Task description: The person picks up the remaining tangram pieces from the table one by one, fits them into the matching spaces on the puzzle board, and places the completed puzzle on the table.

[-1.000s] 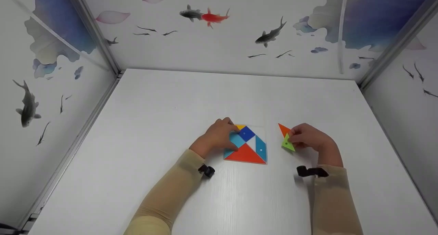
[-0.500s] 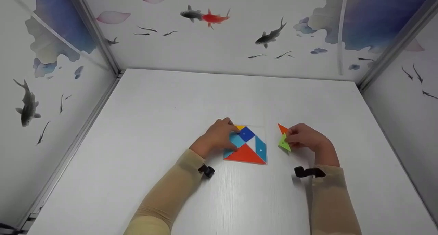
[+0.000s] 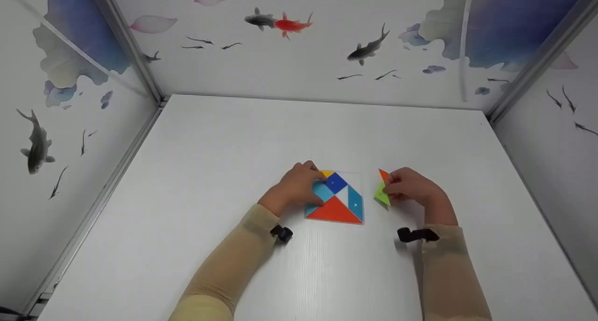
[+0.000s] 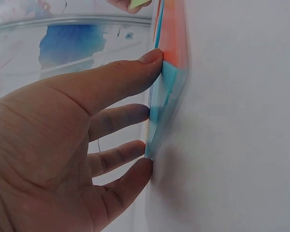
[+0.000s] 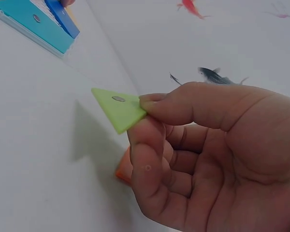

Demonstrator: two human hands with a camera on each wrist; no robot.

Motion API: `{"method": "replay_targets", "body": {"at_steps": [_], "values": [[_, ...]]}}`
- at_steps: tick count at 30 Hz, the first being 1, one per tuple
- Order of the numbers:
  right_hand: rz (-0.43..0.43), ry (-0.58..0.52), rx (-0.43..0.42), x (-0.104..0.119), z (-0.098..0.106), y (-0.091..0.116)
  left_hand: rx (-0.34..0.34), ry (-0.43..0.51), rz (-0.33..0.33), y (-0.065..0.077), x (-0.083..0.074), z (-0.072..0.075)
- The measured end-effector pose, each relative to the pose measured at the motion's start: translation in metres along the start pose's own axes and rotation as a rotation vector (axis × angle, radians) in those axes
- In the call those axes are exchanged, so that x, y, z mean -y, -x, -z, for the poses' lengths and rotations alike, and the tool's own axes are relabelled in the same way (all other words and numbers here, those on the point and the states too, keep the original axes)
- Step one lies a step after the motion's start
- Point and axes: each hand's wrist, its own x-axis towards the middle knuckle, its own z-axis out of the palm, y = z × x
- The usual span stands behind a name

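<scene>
My right hand (image 3: 413,185) pinches a lime-green triangle tangram piece (image 5: 117,108) between thumb and index finger; a small silver disc shows on its face. Its shadow falls on the table below. An orange triangle piece (image 5: 124,166) lies behind those fingers, mostly hidden. To the left is a square tangram tray (image 3: 352,176). In it sit a large red triangle (image 3: 336,212), a dark blue square (image 3: 336,182), a blue parallelogram (image 3: 356,206), a light-blue piece (image 3: 322,190) and a yellow piece (image 3: 329,173). My left hand (image 3: 296,185) rests spread fingertips on the tray's left side, thumb near the red triangle.
The white table (image 3: 224,139) is bounded by white panels painted with fish and blue shapes, such as the back wall (image 3: 322,59). A black wrist camera (image 3: 282,234) sits on the left wrist and another camera (image 3: 416,235) on the right.
My right hand has moved a little left with the green triangle, closer to the tray, and covers more of the orange triangle. The left hand and the tray stay put.
</scene>
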Motion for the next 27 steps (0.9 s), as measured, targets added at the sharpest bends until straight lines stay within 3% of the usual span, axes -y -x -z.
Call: {"method": "replay_targets", "body": {"at_steps": [16, 27], "values": [[0.05, 0.001, -0.003, 0.009, -0.014, -0.007, -0.004, 0.028, 0.035, 0.003, -0.002, -0.001], [0.073, -0.029, -0.084, 0.019, -0.028, -0.017, -0.009, 0.015, 0.013, 0.001, 0.0, -0.001]]}}
